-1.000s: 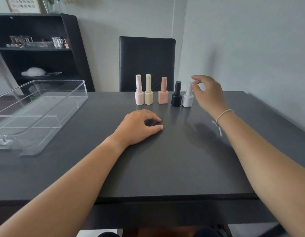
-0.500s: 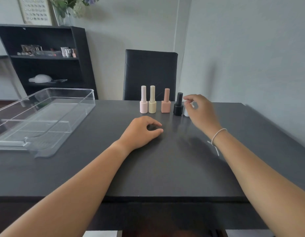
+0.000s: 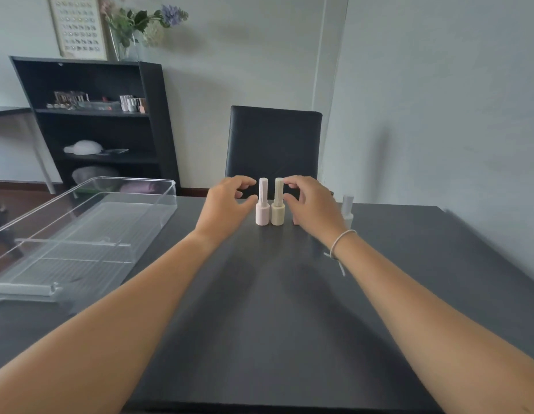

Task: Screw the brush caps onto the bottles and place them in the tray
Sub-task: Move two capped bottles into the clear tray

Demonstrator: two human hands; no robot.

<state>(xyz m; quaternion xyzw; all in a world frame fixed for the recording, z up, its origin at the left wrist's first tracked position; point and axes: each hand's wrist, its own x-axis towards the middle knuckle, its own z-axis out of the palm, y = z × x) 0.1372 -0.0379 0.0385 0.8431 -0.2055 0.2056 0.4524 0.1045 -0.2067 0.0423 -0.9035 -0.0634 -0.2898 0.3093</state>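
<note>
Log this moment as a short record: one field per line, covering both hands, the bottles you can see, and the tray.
left hand: open, fingers curled beside the pink bottle, no firm grip visible
right hand: open, fingers beside the cream bottle, hiding other bottles behind it
pink bottle: upright on the table, cap on
cream bottle: upright, right of the pink one, cap on
white bottle: upright, partly hidden behind the right wrist
tray: clear plastic, at the table's left, no bottles in it
</note>
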